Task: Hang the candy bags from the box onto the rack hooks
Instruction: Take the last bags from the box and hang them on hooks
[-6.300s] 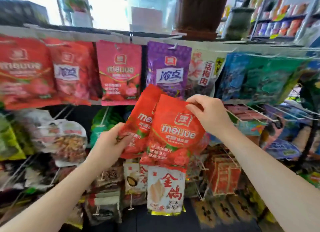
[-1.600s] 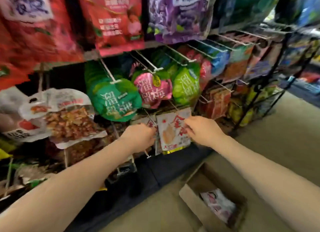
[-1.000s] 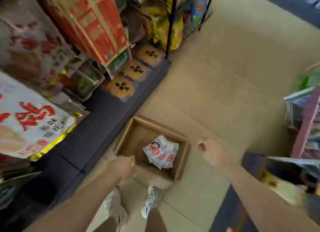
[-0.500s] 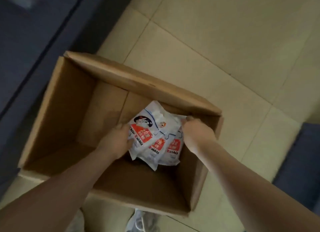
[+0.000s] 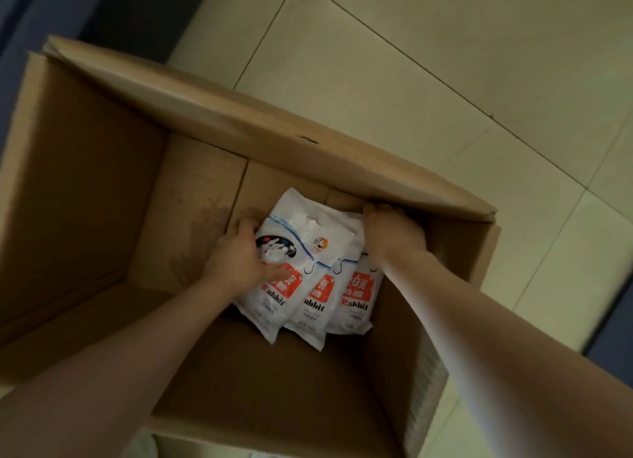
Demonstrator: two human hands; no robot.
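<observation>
While 3 white plastic candy bags with red labels (image 5: 310, 276) lie fanned on the floor of the brown cardboard box (image 5: 85, 190), the left hand (image 5: 239, 262) grips their left edge and the right hand (image 5: 390, 231) their top corner. Lifting them as 1 stack, level, should keep them from sliding apart.

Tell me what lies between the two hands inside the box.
In the head view, white candy bags fill the stretch between left hand and right hand.
</observation>
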